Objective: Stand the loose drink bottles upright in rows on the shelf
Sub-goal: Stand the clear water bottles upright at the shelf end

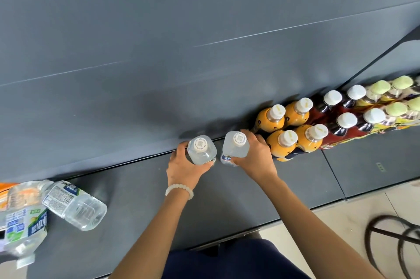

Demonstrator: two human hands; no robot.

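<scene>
Bottles: orange (293,130), dark (347,110) and yellow (391,99) rows stand on the shelf (227,187). Left hand (184,169) and right hand (256,156) each grasp an upright water bottle (201,150) beside them; loose bottles (75,205) lie left.

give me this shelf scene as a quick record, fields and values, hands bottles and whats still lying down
left hand: left hand grips a clear water bottle, upright
right hand: right hand grips a second clear bottle, upright, beside the orange row
surface: grey shelf
standing rows: orange juice bottles, two deep; then dark drinks with white caps, then green-capped bottles
still lying: clear water bottles at far left, on their sides
task state: not finished
</scene>
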